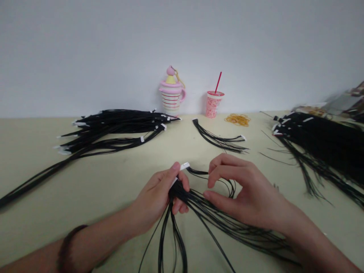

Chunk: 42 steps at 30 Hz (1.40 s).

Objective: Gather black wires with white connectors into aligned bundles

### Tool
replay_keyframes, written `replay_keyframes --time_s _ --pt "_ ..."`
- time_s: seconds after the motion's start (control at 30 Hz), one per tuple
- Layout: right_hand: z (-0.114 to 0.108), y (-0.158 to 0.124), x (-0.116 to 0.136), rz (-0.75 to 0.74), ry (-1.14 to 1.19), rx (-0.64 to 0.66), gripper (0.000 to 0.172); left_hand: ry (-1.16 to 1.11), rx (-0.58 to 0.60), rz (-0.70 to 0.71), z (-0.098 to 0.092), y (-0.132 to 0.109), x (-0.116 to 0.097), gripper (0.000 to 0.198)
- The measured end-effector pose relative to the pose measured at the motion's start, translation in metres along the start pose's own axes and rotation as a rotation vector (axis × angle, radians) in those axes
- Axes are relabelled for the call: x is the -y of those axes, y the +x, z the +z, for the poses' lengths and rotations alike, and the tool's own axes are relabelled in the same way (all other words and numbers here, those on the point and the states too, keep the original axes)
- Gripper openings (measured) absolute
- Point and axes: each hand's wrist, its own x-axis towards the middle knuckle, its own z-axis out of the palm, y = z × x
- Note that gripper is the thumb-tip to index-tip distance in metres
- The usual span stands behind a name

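Observation:
My left hand (167, 189) is closed on a wire harness (204, 203), thumb and fingers round the white connector end where many thin black wires meet. Some wires fan out to the lower right, others hang toward the table's front edge. A small white connector (185, 165) juts out beyond my left fingertips, and a short loop of black wires (196, 171) curves from it behind my right hand. My right hand (241, 185) hovers over the fanned wires with curved fingers. A small gap shows between its thumb and fingertips, with nothing visible in it.
Black harnesses with white connectors lie in a pile (113, 123) at the back left. Another pile (327, 140) is at the right. A short harness (216, 141) lies mid-table, near yellow rubber bands (238, 120). A pink striped cup (171, 98) and a straw cup (214, 104) stand by the wall.

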Motion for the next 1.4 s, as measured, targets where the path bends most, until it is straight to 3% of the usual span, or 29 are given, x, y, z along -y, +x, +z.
replay_keyframes --time_s 0.17,0.27,0.4,0.5,0.67,0.8,1.0,1.13,1.2,1.3,1.33,1.4 --pt "0.009 0.0 -0.03 0.118 -0.053 0.115 0.015 0.014 0.005 -0.068 -0.003 0.001 -0.002 0.048" --pt "0.012 0.002 -0.048 0.296 0.004 0.189 0.016 0.08 -0.009 -0.066 -0.003 0.001 -0.004 0.05" --pt "0.014 0.005 -0.062 0.44 0.099 0.1 0.025 0.076 0.028 -0.058 -0.002 0.0 -0.009 0.052" --pt "0.015 0.008 -0.068 0.473 -0.018 0.021 0.037 0.017 0.081 -0.082 0.0 -0.004 -0.012 0.052" --pt "0.023 0.009 -0.068 0.563 -0.017 -0.007 0.039 -0.084 0.093 -0.188 0.001 -0.011 -0.011 0.051" --pt "0.031 0.009 -0.062 0.565 0.043 -0.012 0.034 -0.201 0.15 -0.184 0.003 -0.012 -0.011 0.051" --pt "0.039 0.008 -0.057 0.559 0.27 0.127 0.015 -0.305 0.221 -0.149 0.007 -0.013 -0.013 0.053" --pt "0.041 0.006 -0.051 0.521 0.353 0.208 0.016 -0.219 0.17 -0.094 0.007 -0.012 -0.01 0.051" --pt "0.035 0.004 -0.049 0.485 0.225 0.142 0.033 -0.168 0.107 -0.045 0.006 -0.009 -0.008 0.048" --pt "0.021 0.002 -0.046 0.364 -0.097 -0.064 0.066 -0.091 0.024 0.042 0.004 -0.005 -0.006 0.045" --pt "0.016 0.002 -0.043 0.325 -0.145 -0.134 0.069 -0.058 0.01 0.058 0.004 -0.004 -0.006 0.045" --pt "0.009 0.002 -0.032 0.285 -0.125 -0.258 0.056 0.006 -0.014 0.071 0.003 -0.002 -0.005 0.045"
